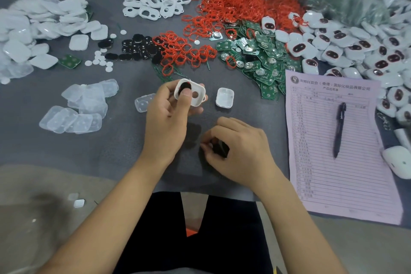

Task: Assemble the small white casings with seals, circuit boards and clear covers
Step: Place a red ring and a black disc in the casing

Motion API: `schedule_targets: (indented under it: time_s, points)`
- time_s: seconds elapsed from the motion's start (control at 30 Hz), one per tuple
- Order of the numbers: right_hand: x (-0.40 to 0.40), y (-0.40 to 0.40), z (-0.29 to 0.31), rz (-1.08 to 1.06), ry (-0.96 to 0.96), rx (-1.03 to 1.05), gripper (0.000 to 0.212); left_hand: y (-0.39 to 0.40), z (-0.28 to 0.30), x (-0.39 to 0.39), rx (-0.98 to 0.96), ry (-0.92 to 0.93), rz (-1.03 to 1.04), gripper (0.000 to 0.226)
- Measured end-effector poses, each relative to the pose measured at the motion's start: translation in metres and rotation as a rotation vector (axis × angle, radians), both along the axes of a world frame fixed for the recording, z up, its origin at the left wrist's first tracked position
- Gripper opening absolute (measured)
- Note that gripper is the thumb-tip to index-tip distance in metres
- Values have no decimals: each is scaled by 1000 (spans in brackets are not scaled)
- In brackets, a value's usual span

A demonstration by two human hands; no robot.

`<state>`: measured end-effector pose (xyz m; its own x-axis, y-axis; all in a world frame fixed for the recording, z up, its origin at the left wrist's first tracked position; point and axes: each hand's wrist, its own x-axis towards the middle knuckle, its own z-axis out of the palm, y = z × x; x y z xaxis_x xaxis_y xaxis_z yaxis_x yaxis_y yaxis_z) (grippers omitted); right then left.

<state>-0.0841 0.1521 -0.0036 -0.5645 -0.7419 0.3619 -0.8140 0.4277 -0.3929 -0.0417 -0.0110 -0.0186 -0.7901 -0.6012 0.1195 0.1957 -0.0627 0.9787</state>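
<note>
— Where is the white casing (190, 95)?
— Held above the table centre, pinched by the left hand (165, 115), thumb on a black insert (184, 88).
— The right hand (238, 151)?
— At five o'clock from it, fingers curled round a small dark piece (219, 148).

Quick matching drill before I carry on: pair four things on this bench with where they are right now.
Things:
1. white casing
2. pen
3. red seal rings
4. clear covers

Places:
A. on the pink form
B. stacked left of the left hand
C. held in the left hand
D. heaped at the far middle of the table

Pairs: 1-C, 2-A, 3-D, 4-B
</note>
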Motion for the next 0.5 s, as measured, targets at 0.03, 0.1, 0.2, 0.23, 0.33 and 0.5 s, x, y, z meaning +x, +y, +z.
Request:
schedule_targets:
  time_s: [0.03,0.1,0.2,0.23,0.33,0.5]
  points:
    - [-1,0,-1,-8,1,-7,2,0,0,0,-40,-12,-7,13]
    - [-2,0,-2,-18,-2,-30,3,-1,-2,0,-111,-39,-2,12]
    - [-2,-1,-5,-44,50,-51,10,-2,-3,1,-142,-69,18,8]
    - [-2,-2,-7,-54,74,-64,10,-1,-3,1,-133,-70,20,8]
    - [-4,0,-12,-100,34,-176,8,-1,0,1,-106,-69,-14,10]
    - [-13,4,-8,-277,-358,-472,5,4,3,2,-115,-69,-164,16]
